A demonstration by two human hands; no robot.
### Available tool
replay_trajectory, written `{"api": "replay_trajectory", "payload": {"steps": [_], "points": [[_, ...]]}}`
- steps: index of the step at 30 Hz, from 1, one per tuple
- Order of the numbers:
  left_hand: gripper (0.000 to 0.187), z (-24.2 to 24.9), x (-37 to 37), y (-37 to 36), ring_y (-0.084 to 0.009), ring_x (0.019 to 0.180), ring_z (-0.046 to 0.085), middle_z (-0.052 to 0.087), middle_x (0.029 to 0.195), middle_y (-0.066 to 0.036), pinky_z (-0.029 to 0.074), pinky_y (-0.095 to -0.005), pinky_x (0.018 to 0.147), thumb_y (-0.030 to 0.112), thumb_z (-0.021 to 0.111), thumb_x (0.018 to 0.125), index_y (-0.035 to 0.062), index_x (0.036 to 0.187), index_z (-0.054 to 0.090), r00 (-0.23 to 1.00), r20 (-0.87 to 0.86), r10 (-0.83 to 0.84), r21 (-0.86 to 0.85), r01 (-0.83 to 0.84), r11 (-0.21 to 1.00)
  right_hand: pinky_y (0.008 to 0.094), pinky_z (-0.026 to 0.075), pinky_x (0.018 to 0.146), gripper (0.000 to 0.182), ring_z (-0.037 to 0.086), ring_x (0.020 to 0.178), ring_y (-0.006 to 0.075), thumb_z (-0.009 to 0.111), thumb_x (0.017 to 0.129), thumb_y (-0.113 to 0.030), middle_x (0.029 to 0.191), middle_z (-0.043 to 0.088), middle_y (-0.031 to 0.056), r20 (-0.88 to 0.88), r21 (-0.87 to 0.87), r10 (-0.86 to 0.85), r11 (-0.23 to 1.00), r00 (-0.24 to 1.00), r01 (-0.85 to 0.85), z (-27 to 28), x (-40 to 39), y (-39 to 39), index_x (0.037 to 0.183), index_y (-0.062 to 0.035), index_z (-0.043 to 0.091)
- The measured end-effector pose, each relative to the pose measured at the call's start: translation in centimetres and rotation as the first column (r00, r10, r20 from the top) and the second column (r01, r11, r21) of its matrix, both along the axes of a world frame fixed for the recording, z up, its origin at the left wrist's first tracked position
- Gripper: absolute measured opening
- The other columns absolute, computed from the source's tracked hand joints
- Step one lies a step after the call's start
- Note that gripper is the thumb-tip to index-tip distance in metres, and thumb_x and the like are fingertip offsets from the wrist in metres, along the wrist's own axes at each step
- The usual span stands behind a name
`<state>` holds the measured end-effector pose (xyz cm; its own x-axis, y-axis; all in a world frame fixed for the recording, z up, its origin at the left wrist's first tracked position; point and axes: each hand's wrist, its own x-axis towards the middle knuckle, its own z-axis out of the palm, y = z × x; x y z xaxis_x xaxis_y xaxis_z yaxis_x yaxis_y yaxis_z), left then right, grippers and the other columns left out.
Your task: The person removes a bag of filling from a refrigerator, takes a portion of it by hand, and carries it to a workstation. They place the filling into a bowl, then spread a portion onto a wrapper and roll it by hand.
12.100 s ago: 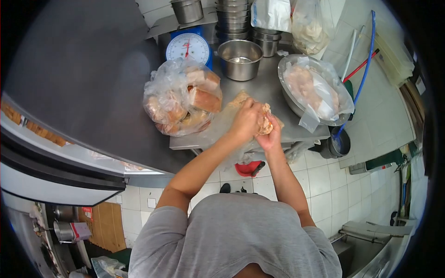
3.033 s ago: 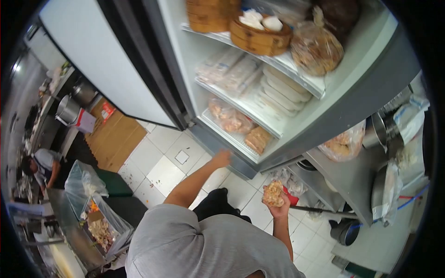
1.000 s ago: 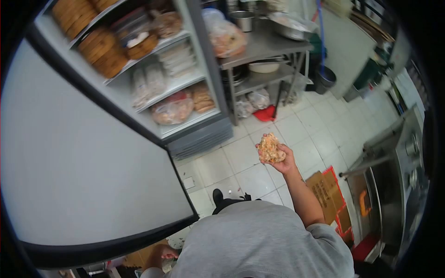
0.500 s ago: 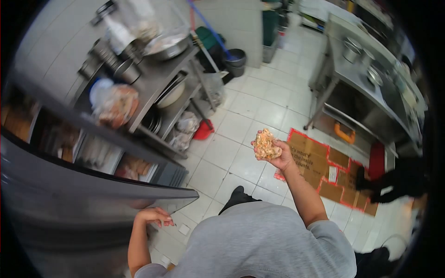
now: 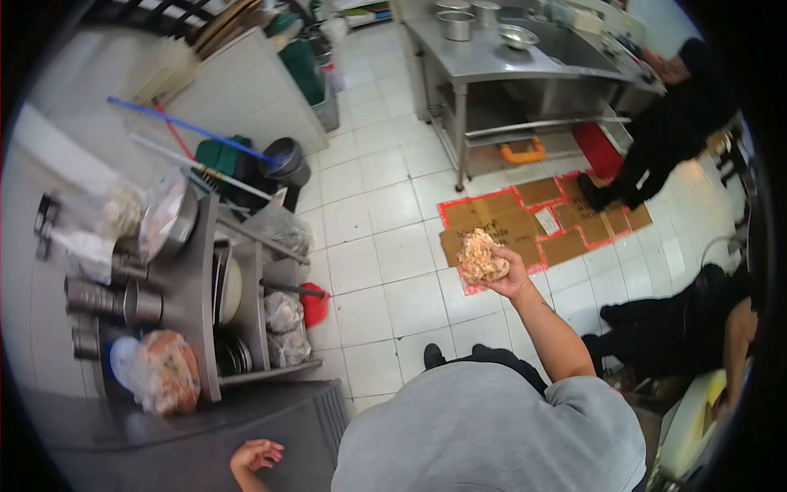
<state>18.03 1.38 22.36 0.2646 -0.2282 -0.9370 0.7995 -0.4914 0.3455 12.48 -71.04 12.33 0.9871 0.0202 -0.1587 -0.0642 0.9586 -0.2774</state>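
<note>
A lumpy clump of orange-and-white food (image 5: 480,257), shiny like something in clear plastic, rests in the grip of my right hand (image 5: 512,277). That hand is held out at the end of my arm, over the white floor tiles. My left hand (image 5: 258,453) hangs low on the left, fingers loosely bent and apart, with nothing in them. Behind it stands the grey steel surface of the fridge door (image 5: 299,426), which overlaps the hand's surroundings in this view.
Steel shelving (image 5: 205,287) with pots and bagged food stands left. Flattened cardboard (image 5: 492,221) lies on the tiles before a steel sink table (image 5: 459,61). One person in black (image 5: 668,131) is at the sink; another person (image 5: 680,320) is at the right edge. A bucket (image 5: 287,164) stands behind.
My view and body have turned to the right, away from the fridge's stocked shelves. The sink table and two people show more fully. The food clump stays in my right hand.
</note>
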Motion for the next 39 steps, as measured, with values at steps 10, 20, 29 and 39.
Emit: {"api": "replay_trajectory", "payload": {"steps": [10, 20, 29, 39], "points": [[0.036, 0.9, 0.8, -7.8, -0.0197, 0.080, 0.051, 0.054, 0.095, -0.009, 0.041, -0.0342, 0.067, 0.039, 0.056, 0.090, 0.0052, 0.103, 0.052, 0.852, 0.424, 0.306, 0.096, -0.378, 0.921, 0.0538, 0.053, 0.083, 0.069, 0.058, 0.106, 0.0390, 0.062, 0.077, -0.025, 0.127, 0.049, 0.0260, -0.035, -0.019, -0.288, 0.957, 0.957, 0.288, -2.1, -6.4, -11.7, 0.139, -0.0075, 0.036], [0.031, -17.1, 13.3, -45.7, -0.0210, 0.082, 0.061, 0.063, 0.090, -0.007, 0.048, -0.0396, 0.071, 0.033, 0.064, 0.082, 0.0101, 0.103, 0.064, 0.914, 0.130, -0.385, 0.351, 0.321, 0.880, 0.0517, 0.051, 0.085, 0.066, 0.057, 0.107, 0.0373, 0.062, 0.077, -0.023, 0.124, 0.051, 0.0232, 0.082, -0.092, -0.573, 0.810, 0.815, 0.579, -0.5, -20.3, -31.6, 0.137, -0.0075, 0.039], [0.028, -21.6, 22.8, -77.5, -0.0208, 0.078, 0.061, 0.062, 0.088, -0.007, 0.048, -0.0398, 0.068, 0.032, 0.065, 0.082, 0.0096, 0.100, 0.064, 0.593, 0.061, -0.803, 0.444, 0.704, 0.554, 0.0540, 0.048, 0.090, 0.069, 0.052, 0.114, 0.0365, 0.065, 0.077, -0.027, 0.132, 0.043, 0.0246, 0.271, 0.012, -0.891, 0.383, 0.365, 0.924, 0.8, -27.1, -48.6, 0.137, -0.0092, 0.037], [0.028, -21.9, 18.0, -125.2, -0.0151, 0.064, 0.058, 0.061, 0.072, -0.002, 0.044, -0.0331, 0.054, 0.039, 0.064, 0.082, 0.0108, 0.086, 0.065, -0.322, 0.259, -0.911, 0.422, 0.886, -0.193, 0.0520, 0.047, 0.092, 0.066, 0.051, 0.115, 0.0362, 0.064, 0.078, -0.029, 0.132, 0.043, 0.0264, 0.345, 0.123, -0.923, -0.136, -0.170, 0.983, 3.4, -35.5, -74.7, 0.135, -0.0073, 0.040]]}}
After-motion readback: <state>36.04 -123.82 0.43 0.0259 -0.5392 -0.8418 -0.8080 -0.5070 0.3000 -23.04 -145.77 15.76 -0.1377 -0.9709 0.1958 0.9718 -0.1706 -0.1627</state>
